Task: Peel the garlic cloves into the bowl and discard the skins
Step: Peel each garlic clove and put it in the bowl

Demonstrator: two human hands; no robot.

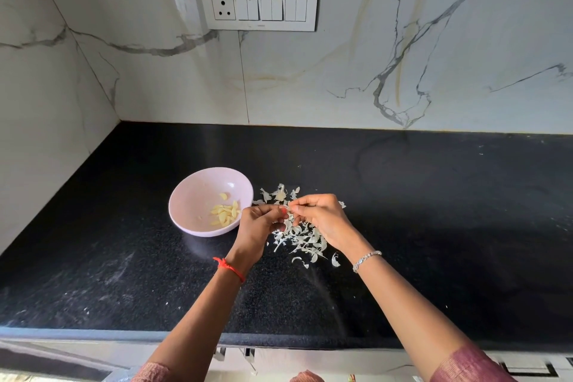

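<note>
A pale pink bowl [198,195] sits on the black countertop and holds several peeled yellow garlic cloves [225,213]. Just right of the bowl lies a heap of white garlic skins [302,237]. My left hand [259,226] and my right hand [322,217] meet above the heap. Their fingertips pinch a small garlic clove [286,208] between them; the clove is mostly hidden by the fingers. A few loose skins [280,194] lie behind the hands.
The black countertop [434,211] runs into a corner of white marble walls at the left. A switch panel with a socket [259,7] is on the back wall. The counter's front edge [93,333] is close to me.
</note>
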